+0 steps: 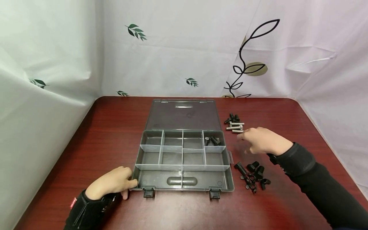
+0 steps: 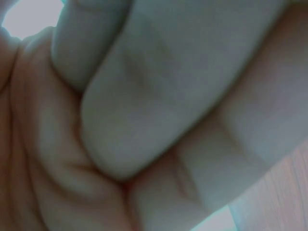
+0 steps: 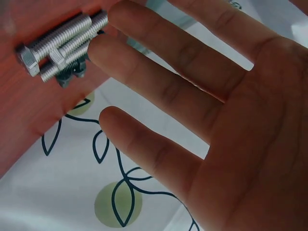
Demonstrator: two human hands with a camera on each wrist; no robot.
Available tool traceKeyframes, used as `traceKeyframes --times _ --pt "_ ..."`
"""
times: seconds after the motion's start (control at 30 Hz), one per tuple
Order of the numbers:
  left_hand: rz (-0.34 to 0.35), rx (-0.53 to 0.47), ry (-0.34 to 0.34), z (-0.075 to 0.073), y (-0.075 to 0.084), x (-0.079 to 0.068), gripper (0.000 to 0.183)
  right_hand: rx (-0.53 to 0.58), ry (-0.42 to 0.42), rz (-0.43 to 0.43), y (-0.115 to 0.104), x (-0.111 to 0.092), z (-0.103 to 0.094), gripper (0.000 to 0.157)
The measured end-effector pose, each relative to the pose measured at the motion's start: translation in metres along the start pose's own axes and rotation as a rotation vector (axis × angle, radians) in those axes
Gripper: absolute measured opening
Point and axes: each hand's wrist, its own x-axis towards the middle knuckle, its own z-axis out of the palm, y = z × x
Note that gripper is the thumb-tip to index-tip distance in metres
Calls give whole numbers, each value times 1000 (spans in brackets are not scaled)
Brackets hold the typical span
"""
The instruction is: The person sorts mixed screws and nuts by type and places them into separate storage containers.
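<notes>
A grey plastic compartment box [image 1: 182, 167] lies on the table with its see-through lid [image 1: 184, 115] folded back flat. My left hand [image 1: 113, 182] grips the box's front left corner; in the left wrist view its curled fingers [image 2: 159, 86] fill the frame and hide the box. My right hand [image 1: 263, 140] hovers just right of the box, fingers [image 3: 144, 134] spread and holding nothing. Just beyond its fingertips lie silver hex bolts [image 1: 235, 128], seen close as threaded bolts [image 3: 62, 43] in the right wrist view. Black bolts [image 1: 214, 141] sit in the back right compartment.
Behind the silver bolts is a small cluster of black screws [image 1: 233, 118]. Larger black bolts, nuts and wing nuts [image 1: 253, 175] lie right of the box's front. Two latches [image 1: 214, 194] stick out from the box's front edge. White patterned cloth [image 1: 172, 48] surrounds the reddish-brown table [image 1: 115, 127].
</notes>
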Motion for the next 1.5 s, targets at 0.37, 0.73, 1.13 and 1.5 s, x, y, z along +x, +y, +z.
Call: traceKeyframes --times 0.37,0.73,1.13,1.5 --pt "-3 -5 -3 0 0 0 28 64 -101 -2 -4 -3 11 49" --pt "-11 0 -3 1 0 0 26 108 -131 -68 -9 -4 27 41" --pt "-21 12 -3 1 0 -1 25 103 -194 -65 -22 -1 40 41" --pt "-9 1 4 1 0 -1 25 78 -184 -71 -21 1 43 32"
